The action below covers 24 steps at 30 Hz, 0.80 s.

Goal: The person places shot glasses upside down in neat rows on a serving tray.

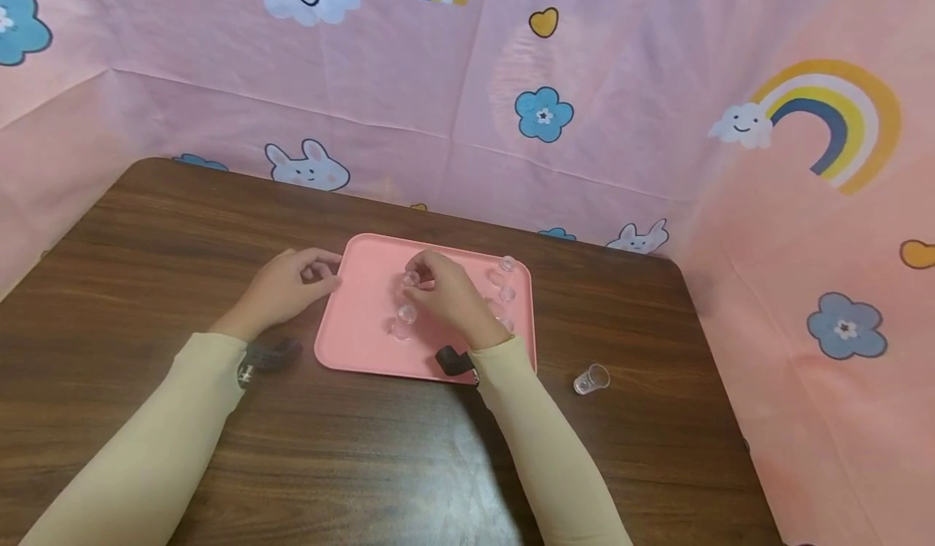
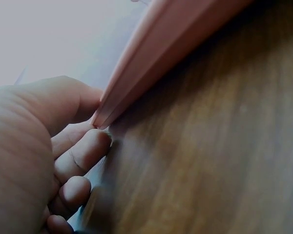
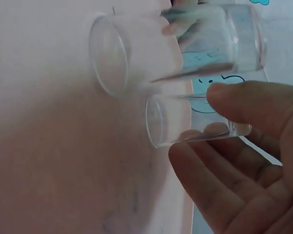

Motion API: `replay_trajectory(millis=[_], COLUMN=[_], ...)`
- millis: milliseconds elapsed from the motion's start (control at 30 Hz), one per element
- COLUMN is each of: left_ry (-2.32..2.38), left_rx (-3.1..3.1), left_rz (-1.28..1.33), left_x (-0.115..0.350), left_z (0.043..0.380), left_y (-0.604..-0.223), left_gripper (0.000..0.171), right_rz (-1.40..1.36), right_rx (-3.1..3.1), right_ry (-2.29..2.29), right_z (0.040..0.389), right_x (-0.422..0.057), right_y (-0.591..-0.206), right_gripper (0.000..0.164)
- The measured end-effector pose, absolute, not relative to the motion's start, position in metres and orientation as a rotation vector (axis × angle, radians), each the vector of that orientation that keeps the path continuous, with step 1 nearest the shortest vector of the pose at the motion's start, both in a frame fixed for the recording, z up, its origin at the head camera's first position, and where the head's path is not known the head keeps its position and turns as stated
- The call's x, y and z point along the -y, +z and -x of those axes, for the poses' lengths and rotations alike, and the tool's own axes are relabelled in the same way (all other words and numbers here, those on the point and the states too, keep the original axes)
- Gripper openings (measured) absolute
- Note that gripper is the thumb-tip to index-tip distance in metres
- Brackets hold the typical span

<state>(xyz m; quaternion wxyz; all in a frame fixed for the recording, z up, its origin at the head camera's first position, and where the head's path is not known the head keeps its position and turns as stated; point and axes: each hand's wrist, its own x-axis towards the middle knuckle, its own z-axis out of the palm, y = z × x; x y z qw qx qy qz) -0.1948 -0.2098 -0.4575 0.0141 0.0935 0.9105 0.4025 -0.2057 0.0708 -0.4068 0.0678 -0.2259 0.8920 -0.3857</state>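
My left hand (image 1: 292, 282) is at the left edge of a pink tray (image 1: 358, 343). In the left wrist view its thumb and fingers (image 2: 83, 151) pinch the tray's edge (image 2: 136, 63). Over the tray, my right hand (image 1: 449, 290) holds a small clear cup (image 3: 171, 122) between thumb and fingers, its rim turned down towards the tray. Beside it a second clear cup (image 3: 110, 56) stands upside down; in the head view this cup (image 1: 407, 314) is just below the hand. Whether the held cup touches the tray, I cannot tell.
Several more clear cups (image 1: 507, 294) stand upside down along the tray's right side, partly behind my right hand. Another clear cup (image 1: 592, 379) is on the brown wooden table (image 1: 329, 465), right of the tray. A patterned pink cloth (image 1: 409, 83) hangs behind the table.
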Motion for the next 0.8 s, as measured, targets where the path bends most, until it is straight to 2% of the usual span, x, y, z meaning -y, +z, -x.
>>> replay_trajectory(millis=[200,367,467,633,800], left_ry=[1.249,1.235,1.235,1.251,1.248], left_rx=[-2.843,-2.848,-2.851,-2.844,-2.85], left_rz=[-0.304,-0.308,-0.315,-0.314,-0.302], left_x=[0.21,0.211,0.211,0.212,0.21], left_z=[0.196,0.196,0.195,0.195,0.195], left_y=[-0.457,-0.458,-0.457,-0.457,-0.457], left_gripper=[0.044,0.045,0.045,0.044,0.043], right_rz=[0.767,0.823,0.731,0.454,0.389], right_rx=[-2.719,-2.77,-2.829,-2.835,-2.689], right_ry=[-1.06,-1.198,-1.173,-0.96,-0.934], right_z=[0.193,0.164,0.149,0.128,0.108], right_x=[-0.094,-0.162,-0.217,-0.3,-0.344], right_y=[-0.386,-0.349,-0.339,-0.352,-0.381], right_gripper=[0.057,0.048,0.048,0.062,0.065])
